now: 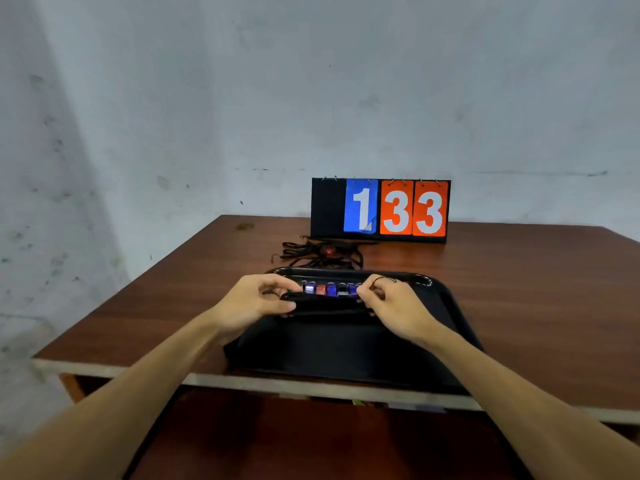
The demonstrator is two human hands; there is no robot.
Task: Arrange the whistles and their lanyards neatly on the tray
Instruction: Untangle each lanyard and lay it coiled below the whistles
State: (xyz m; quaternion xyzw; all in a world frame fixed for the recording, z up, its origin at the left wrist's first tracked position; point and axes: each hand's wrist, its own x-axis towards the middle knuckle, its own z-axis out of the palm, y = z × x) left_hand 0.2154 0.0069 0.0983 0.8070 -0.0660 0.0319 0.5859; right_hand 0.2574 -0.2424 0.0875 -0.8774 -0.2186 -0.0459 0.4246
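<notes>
The whistles [330, 289] are set in a row running left to right across the far part of the tray [427, 282]. The lanyards [325, 302] are bundled just near of that row, along the same axis. Their ends are pinched by the left hand [256, 301] and right hand [393, 306] with curled fingers [277, 283].

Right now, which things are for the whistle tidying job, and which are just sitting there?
For the job: tray, row of whistles, bundled lanyards pinched by left hand and right hand, tangled lanyard pile with a red whistle behind the tray.

Just lying about: flip scoreboard, table.
</notes>
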